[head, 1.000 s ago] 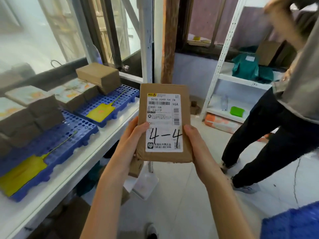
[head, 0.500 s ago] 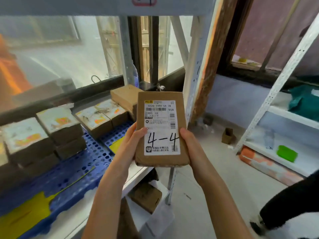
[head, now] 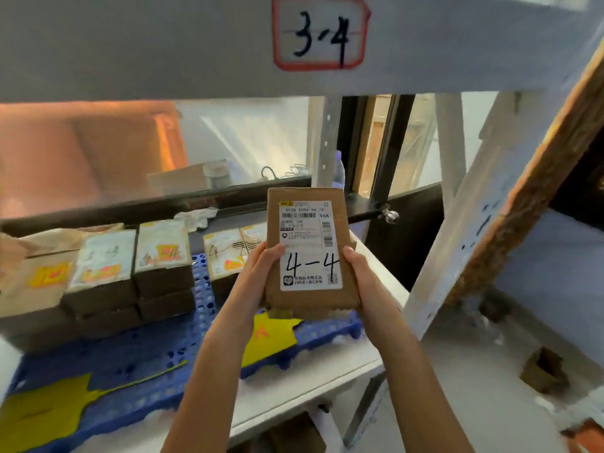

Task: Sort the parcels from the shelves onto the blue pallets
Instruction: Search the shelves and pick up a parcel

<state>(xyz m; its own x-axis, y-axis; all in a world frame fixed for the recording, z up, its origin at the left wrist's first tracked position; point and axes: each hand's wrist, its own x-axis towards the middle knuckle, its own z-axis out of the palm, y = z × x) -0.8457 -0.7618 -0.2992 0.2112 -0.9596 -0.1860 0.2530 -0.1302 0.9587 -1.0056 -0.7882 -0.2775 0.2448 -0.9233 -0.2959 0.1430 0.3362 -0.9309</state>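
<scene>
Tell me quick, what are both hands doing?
Left hand: holding the brown parcel by its left edge.
Right hand: holding the same parcel's right edge.

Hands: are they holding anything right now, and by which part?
Both hold the brown parcel marked 4-4 upright by its lower long edges: left hand on the left edge, right hand on the right, thumbs on the front.

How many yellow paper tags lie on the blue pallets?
2. One yellow tag lies on the near-left blue pallet; the other yellow tag lies on the right blue pallet, below the held parcel. Parcels may hide more.
</scene>
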